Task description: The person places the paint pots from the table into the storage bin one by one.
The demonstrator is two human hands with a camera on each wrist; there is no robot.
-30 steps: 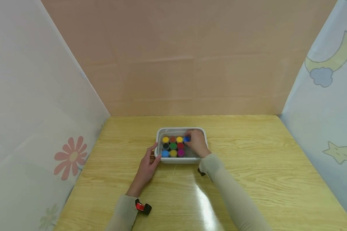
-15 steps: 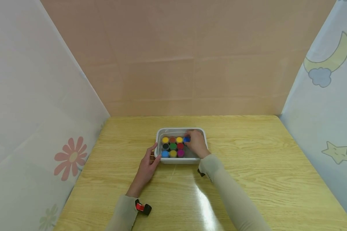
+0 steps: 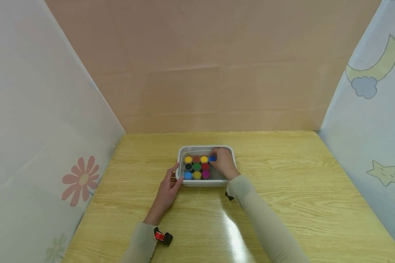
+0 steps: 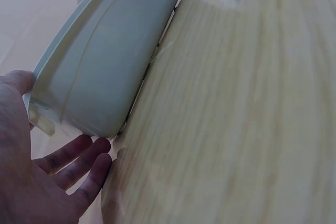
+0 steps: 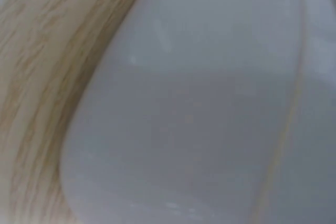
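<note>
A white plastic box [image 3: 205,183] stands on the table in the head view. Small round coloured pots are in rows inside it, among them a green pot [image 3: 197,166], a black pot [image 3: 188,167] and a purple pot [image 3: 205,174]. My left hand [image 3: 167,188] holds the box's left end, thumb at the near corner; the left wrist view shows several fingers beside its end wall. Reaching into the back right of the box, my right hand [image 3: 224,163] pinches a small blue pot [image 3: 212,159], partly hidden by the fingers. The right wrist view shows only the box's outer wall [image 5: 184,129] and wood.
The wooden table [image 3: 283,171] extends around the box on every side. A tan backdrop [image 3: 191,73] rises behind it, with printed white panels [image 3: 33,109] at left and right. Something brown [image 3: 173,177] shows between the left hand and the box.
</note>
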